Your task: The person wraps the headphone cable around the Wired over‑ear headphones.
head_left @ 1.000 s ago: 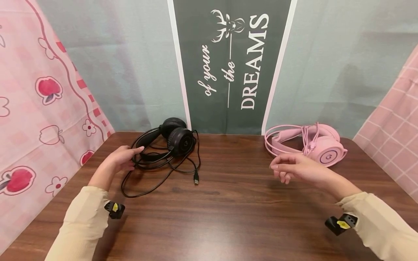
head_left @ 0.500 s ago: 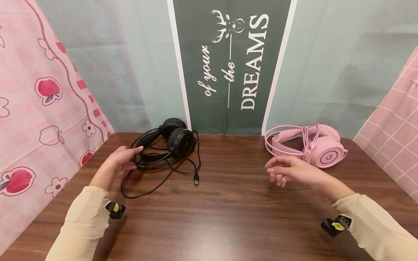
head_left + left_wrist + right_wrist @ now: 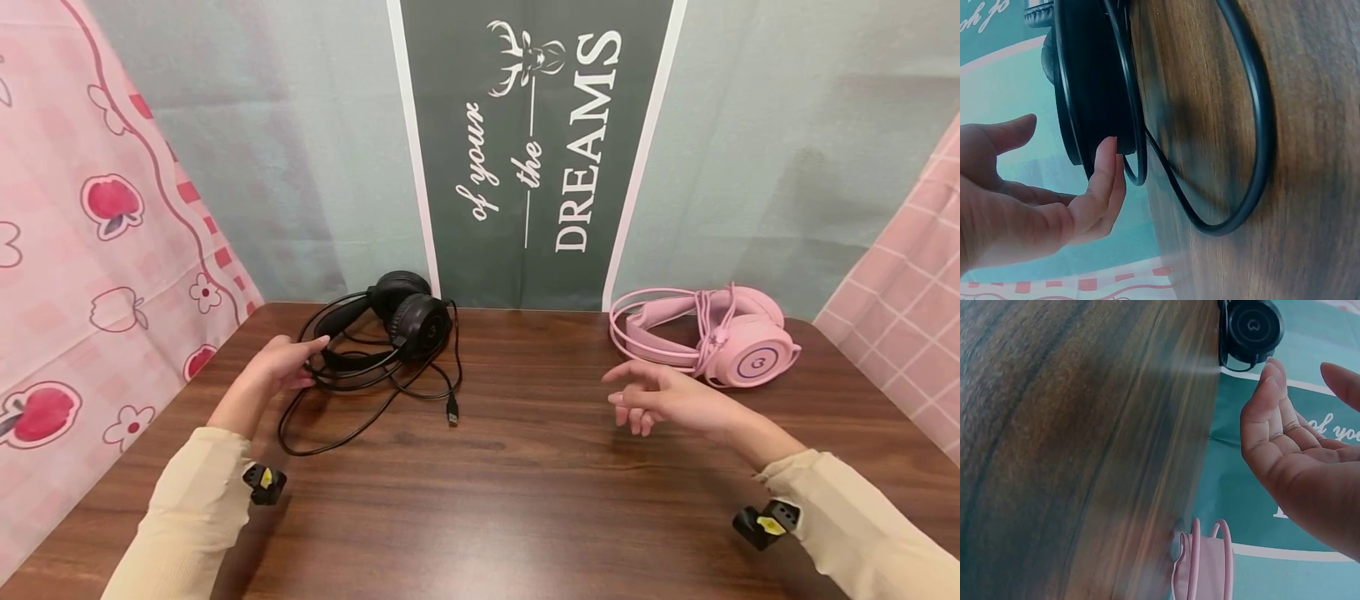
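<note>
On the left of the table, black headphones [image 3: 420, 325] lie on their side with their cable looped around the headband. My left hand [image 3: 281, 362] is at the outer end of that headband [image 3: 1094, 81]. In the left wrist view its bent fingertips [image 3: 1107, 147] overlap the band's end, while the thumb stands apart from it. My right hand [image 3: 667, 400] is raised over the table, its fingers loosely bent and index stretched out, holding nothing. Behind it lie pink headphones [image 3: 753, 354], their cord bundled round the earcup and band.
A black cable with a USB plug [image 3: 452, 411] trails on the brown wooden table [image 3: 480, 500]. Fabric hangs behind: grey-green cloth with a dark printed panel [image 3: 532, 167]. Pink patterned cloth [image 3: 112, 250] hangs on the left, a pink checked one [image 3: 915, 292] on the right.
My right hand has shifted left and slightly towards me, away from the pink headphones, and its index finger has straightened. The left hand and both headphones have stayed in place.
</note>
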`<action>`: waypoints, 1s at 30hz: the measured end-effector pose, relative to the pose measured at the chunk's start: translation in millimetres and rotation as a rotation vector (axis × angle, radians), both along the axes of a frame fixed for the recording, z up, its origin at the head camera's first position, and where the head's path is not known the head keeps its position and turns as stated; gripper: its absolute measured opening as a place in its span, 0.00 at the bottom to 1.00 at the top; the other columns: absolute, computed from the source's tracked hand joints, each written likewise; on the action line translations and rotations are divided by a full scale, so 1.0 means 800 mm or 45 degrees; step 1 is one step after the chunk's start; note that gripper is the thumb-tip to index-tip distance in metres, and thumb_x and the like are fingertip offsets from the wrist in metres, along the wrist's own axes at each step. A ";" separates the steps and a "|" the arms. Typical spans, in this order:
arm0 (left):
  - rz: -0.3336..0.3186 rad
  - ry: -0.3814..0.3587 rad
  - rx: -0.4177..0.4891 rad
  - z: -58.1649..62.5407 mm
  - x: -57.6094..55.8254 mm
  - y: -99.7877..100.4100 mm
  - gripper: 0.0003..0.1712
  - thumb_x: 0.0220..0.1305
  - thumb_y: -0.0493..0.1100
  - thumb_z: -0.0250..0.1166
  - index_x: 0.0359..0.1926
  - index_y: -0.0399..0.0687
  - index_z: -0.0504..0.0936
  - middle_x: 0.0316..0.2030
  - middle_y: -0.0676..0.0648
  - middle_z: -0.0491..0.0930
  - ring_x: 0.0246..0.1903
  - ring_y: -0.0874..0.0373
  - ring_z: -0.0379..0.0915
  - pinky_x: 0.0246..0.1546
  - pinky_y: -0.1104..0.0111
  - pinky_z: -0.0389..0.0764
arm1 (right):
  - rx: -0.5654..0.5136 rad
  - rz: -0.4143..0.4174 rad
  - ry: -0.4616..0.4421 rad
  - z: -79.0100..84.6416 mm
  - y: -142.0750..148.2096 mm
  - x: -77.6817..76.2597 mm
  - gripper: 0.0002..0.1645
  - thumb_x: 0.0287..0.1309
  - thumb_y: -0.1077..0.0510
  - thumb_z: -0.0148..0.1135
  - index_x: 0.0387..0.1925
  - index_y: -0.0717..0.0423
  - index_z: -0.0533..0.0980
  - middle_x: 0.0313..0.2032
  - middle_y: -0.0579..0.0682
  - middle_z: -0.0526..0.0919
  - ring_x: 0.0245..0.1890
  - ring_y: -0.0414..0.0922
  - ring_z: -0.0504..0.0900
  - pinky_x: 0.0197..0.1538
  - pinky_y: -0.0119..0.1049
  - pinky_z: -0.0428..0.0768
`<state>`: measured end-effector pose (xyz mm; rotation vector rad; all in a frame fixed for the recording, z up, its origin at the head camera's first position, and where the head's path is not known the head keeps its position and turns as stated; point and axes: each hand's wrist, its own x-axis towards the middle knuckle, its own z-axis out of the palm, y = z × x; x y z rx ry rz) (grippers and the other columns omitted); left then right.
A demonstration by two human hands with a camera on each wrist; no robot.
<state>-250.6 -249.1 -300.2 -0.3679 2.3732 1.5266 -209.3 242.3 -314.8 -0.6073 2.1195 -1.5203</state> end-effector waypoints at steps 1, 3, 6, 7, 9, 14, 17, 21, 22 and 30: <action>0.000 0.005 -0.015 0.000 0.000 0.001 0.47 0.67 0.53 0.47 0.64 0.23 0.30 0.55 0.29 0.50 0.46 0.45 0.62 0.42 0.66 0.80 | -0.001 0.001 -0.001 0.000 0.000 0.000 0.28 0.61 0.62 0.53 0.54 0.77 0.55 0.28 0.61 0.77 0.23 0.42 0.76 0.25 0.32 0.79; -0.003 0.016 -0.056 0.001 0.000 0.002 0.47 0.67 0.53 0.47 0.64 0.22 0.31 0.52 0.31 0.52 0.43 0.46 0.63 0.41 0.66 0.80 | 0.002 0.005 0.003 0.001 -0.001 0.001 0.28 0.61 0.62 0.53 0.54 0.77 0.55 0.28 0.61 0.77 0.23 0.42 0.76 0.26 0.33 0.79; -0.009 0.037 -0.102 0.003 0.001 0.003 0.47 0.67 0.54 0.47 0.64 0.22 0.32 0.50 0.32 0.54 0.43 0.48 0.63 0.44 0.65 0.79 | 0.018 0.005 0.012 0.004 -0.003 0.001 0.28 0.61 0.61 0.54 0.54 0.76 0.56 0.28 0.60 0.77 0.23 0.42 0.76 0.26 0.33 0.80; -0.009 0.044 -0.116 0.003 0.001 0.004 0.47 0.67 0.54 0.47 0.64 0.21 0.33 0.49 0.32 0.55 0.43 0.48 0.63 0.45 0.64 0.79 | 0.024 0.006 0.013 0.004 -0.003 0.001 0.28 0.61 0.61 0.54 0.54 0.76 0.56 0.28 0.60 0.77 0.23 0.42 0.76 0.26 0.33 0.80; -0.012 0.054 -0.138 0.004 0.001 0.005 0.47 0.67 0.55 0.46 0.64 0.21 0.34 0.49 0.32 0.55 0.44 0.47 0.64 0.46 0.63 0.78 | 0.035 0.006 0.012 0.005 -0.004 0.001 0.28 0.61 0.61 0.54 0.54 0.76 0.56 0.28 0.60 0.77 0.23 0.42 0.76 0.26 0.33 0.80; -0.009 0.058 -0.183 0.004 0.000 0.006 0.43 0.66 0.56 0.47 0.61 0.21 0.45 0.44 0.35 0.59 0.37 0.50 0.66 0.45 0.62 0.78 | 0.039 0.006 0.005 0.004 -0.003 0.000 0.29 0.62 0.60 0.54 0.55 0.76 0.56 0.28 0.60 0.78 0.23 0.41 0.76 0.26 0.33 0.80; -0.011 0.066 -0.208 0.004 0.000 0.008 0.42 0.66 0.57 0.47 0.60 0.21 0.49 0.47 0.33 0.59 0.38 0.50 0.67 0.46 0.60 0.78 | 0.038 0.005 0.009 0.003 -0.002 0.000 0.29 0.62 0.61 0.54 0.54 0.76 0.56 0.28 0.60 0.78 0.23 0.42 0.76 0.26 0.33 0.80; -0.037 0.084 -0.310 0.005 -0.001 0.010 0.33 0.65 0.59 0.48 0.42 0.27 0.64 0.26 0.40 0.68 0.22 0.55 0.67 0.36 0.64 0.80 | 0.042 0.006 0.012 0.003 -0.002 0.000 0.28 0.61 0.61 0.54 0.54 0.76 0.56 0.28 0.60 0.77 0.23 0.43 0.76 0.26 0.34 0.80; -0.048 0.088 -0.349 0.005 -0.002 0.010 0.30 0.64 0.60 0.49 0.34 0.32 0.65 0.18 0.45 0.65 0.17 0.59 0.64 0.30 0.67 0.79 | 0.042 0.007 0.011 0.003 -0.002 0.000 0.28 0.61 0.61 0.54 0.54 0.76 0.56 0.28 0.60 0.77 0.23 0.43 0.76 0.26 0.34 0.80; -0.098 0.150 -0.657 0.009 -0.001 0.015 0.38 0.62 0.64 0.50 0.37 0.26 0.71 0.26 0.38 0.69 0.20 0.52 0.76 0.25 0.65 0.81 | 0.028 0.017 0.001 0.005 -0.002 0.001 0.28 0.62 0.60 0.54 0.54 0.76 0.56 0.28 0.60 0.78 0.23 0.42 0.76 0.26 0.33 0.80</action>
